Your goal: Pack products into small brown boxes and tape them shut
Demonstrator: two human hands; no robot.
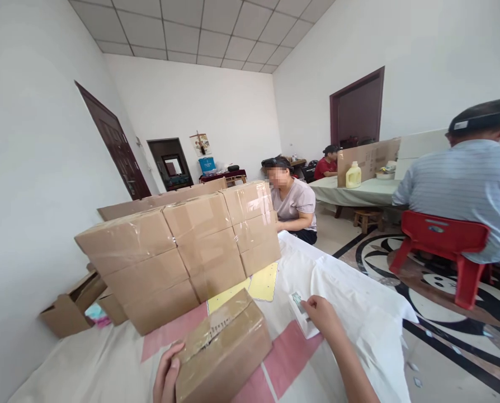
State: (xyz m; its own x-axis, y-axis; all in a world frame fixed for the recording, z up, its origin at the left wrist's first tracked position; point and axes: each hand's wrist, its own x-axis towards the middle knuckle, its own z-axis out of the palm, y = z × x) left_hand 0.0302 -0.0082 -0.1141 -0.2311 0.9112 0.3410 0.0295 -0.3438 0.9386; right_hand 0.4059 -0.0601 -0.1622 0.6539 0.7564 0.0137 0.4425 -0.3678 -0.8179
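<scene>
A taped cardboard box lies at an angle on the cloth-covered table in front of me. My left hand grips its near left end, fingers bent along the edge and thumb partly hidden. To the right, a small white box with a greenish patch on top rests on the cloth. My right hand is over its top, thumb and fingers pinched together at the patch. Whatever is between those fingertips is too small to make out.
Stacked taped cartons form a wall across the table. An open carton sits at the left. A person is behind the stack; another sits on a red chair at right. A yellowish jug stands on a farther table.
</scene>
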